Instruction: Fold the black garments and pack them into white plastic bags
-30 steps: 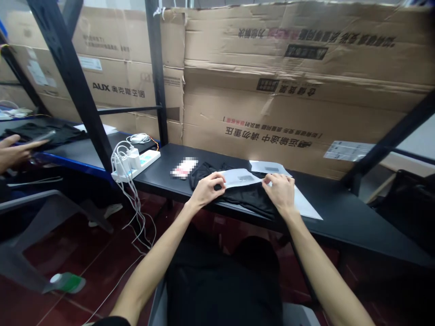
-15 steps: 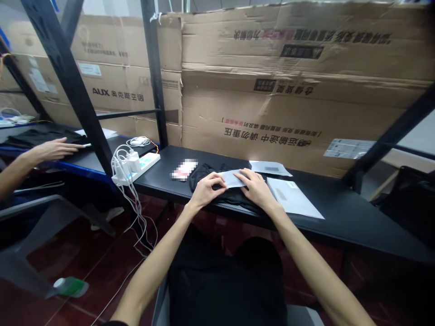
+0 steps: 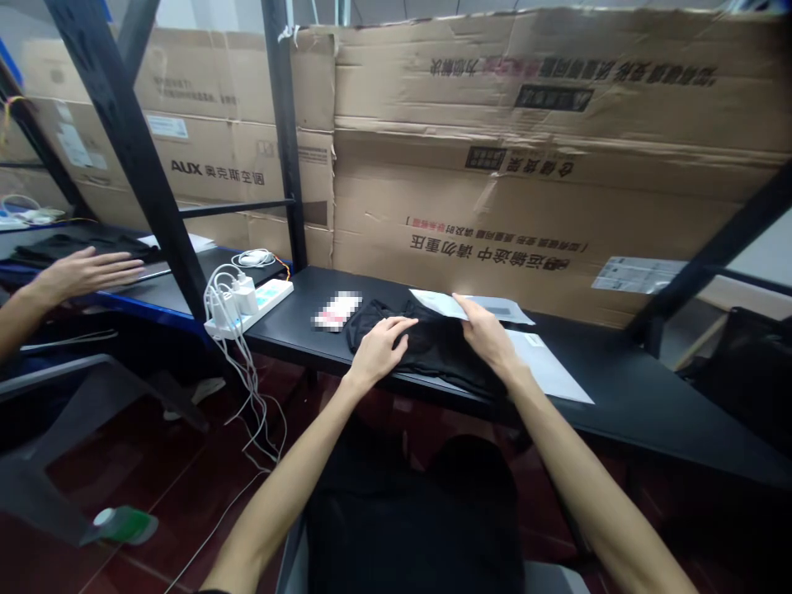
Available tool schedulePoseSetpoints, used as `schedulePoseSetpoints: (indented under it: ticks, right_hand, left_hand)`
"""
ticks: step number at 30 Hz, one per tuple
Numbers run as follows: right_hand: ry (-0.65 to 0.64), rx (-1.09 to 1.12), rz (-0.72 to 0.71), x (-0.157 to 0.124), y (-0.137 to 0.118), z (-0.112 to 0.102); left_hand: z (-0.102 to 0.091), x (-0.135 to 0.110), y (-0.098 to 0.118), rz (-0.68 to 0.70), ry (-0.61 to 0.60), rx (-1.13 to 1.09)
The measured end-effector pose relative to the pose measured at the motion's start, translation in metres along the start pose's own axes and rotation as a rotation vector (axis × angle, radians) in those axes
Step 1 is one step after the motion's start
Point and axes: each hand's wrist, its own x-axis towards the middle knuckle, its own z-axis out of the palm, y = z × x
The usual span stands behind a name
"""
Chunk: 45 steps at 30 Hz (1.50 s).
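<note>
A pale flat sheet (image 3: 436,304) is pinched at its right end by my right hand (image 3: 488,334), above the back part of a bunched black cloth (image 3: 426,342). My left hand (image 3: 380,351) rests at the left side of that cloth, fingers stretched out and thumb apart, with nothing held. Behind my right hand lies a pale flat packet (image 3: 511,311) with a grey patch. Another pale packet (image 3: 550,367) lies to the right, partly covered by my right wrist. A thin pale edge shows under the front of the cloth.
Left on the black table (image 3: 624,396) lies a blurred-out white and red item (image 3: 337,312). A white power strip (image 3: 263,304) with chargers and hanging cables sits by the metal post. Cardboard (image 3: 495,190) stands behind. At far left is another person's hand (image 3: 90,274).
My right hand has lifted the pale sheet and carried it back and slightly right. My left hand has let go of the sheet and stays over the cloth.
</note>
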Motion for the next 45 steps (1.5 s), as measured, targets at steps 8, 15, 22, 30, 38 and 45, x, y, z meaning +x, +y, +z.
schedulePoseSetpoints:
  ticks: [8, 15, 22, 30, 38, 45]
  right_hand:
    - [0.103, -0.233, 0.131, 0.021, 0.072, -0.012]
    - [-0.108, -0.381, 0.271, 0.032, 0.121, 0.001]
    - [-0.236, -0.368, 0.352, 0.022, 0.131, 0.009]
    - [-0.339, -0.318, 0.436, 0.019, 0.127, 0.007]
    - [-0.228, -0.270, 0.355, 0.025, 0.109, -0.001]
    - [-0.332, -0.209, 0.199, 0.026, 0.090, -0.015]
  left_hand:
    - [0.008, 0.000, -0.002, -0.094, -0.118, 0.166]
    - [0.009, 0.000, -0.004, -0.086, -0.195, 0.191]
    - [0.009, 0.001, -0.002, -0.090, -0.194, 0.190]
    - [0.007, 0.004, 0.001, -0.074, -0.183, 0.208]
    - [0.007, 0.006, -0.001, -0.059, -0.189, 0.214]
    - [0.010, 0.006, -0.005, -0.037, -0.189, 0.220]
